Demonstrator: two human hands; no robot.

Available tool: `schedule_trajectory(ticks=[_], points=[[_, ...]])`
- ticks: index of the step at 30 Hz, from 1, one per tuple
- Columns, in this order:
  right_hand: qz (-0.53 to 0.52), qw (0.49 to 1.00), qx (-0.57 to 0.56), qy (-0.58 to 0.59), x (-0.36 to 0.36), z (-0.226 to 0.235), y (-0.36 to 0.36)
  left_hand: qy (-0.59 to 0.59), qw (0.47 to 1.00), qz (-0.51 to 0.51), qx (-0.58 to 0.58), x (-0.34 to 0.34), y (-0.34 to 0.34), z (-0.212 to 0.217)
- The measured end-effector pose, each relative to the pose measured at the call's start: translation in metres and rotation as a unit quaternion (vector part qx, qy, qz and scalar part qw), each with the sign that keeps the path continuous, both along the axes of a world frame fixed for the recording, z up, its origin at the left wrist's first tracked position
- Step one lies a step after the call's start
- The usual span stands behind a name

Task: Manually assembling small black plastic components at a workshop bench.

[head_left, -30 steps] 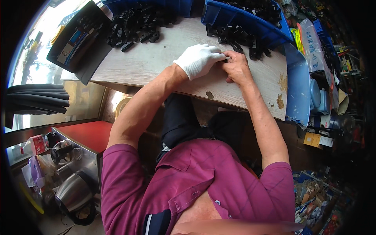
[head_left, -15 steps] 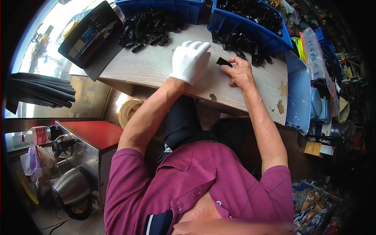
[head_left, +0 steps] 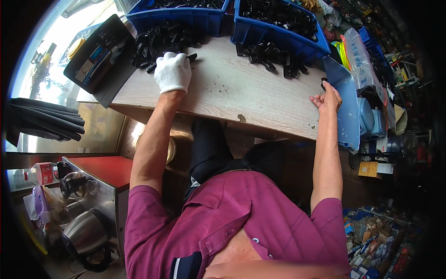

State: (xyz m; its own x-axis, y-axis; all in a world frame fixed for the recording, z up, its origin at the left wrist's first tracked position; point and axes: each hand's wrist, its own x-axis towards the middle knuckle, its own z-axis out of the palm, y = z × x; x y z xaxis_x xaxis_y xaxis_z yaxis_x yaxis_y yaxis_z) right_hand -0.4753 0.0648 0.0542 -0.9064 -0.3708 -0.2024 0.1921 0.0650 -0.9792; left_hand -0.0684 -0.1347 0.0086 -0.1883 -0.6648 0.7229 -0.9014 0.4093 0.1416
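My left hand (head_left: 173, 73), in a white knit glove, is at the near edge of the left heap of small black plastic parts (head_left: 160, 41). Its fingers curl down over the parts, and the fingertips are hidden. One loose black part (head_left: 192, 57) lies right beside the knuckles. Bare and at the table's right end, my right hand (head_left: 329, 96) pinches a small black plastic part (head_left: 324, 83) between thumb and finger. That hand is at the rim of a light blue bin (head_left: 347, 109).
Two blue crates (head_left: 234, 35) full of black parts stand along the table's back. Another heap of black parts (head_left: 274, 58) lies before the right crate. A dark tablet (head_left: 100, 58) leans at the left. The wooden tabletop (head_left: 218, 88) has worn spots.
My left hand has moved left from mid-table to the left heap. My right hand has gone right, carrying its black part to the light blue bin. The view has shifted slightly.
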Motion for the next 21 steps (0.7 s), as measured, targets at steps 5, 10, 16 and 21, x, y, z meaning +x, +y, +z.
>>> schedule_trajectory(ticks=[5,10,16,21], points=[[0.056,0.998,0.023,0.011,0.020,-0.002,0.002,-0.053,0.997,-0.049,0.021,-0.003,0.009,-0.003],[0.222,0.974,0.039,0.001,0.071,-0.007,-0.025,-0.029,0.995,-0.095,0.029,-0.006,0.009,-0.001],[0.250,0.960,0.110,0.058,0.105,-0.007,-0.059,0.017,0.991,-0.109,0.082,-0.016,-0.003,-0.001],[0.244,0.941,0.188,0.139,0.111,-0.014,-0.084,0.056,0.976,-0.175,0.114,-0.019,-0.006,-0.005]])
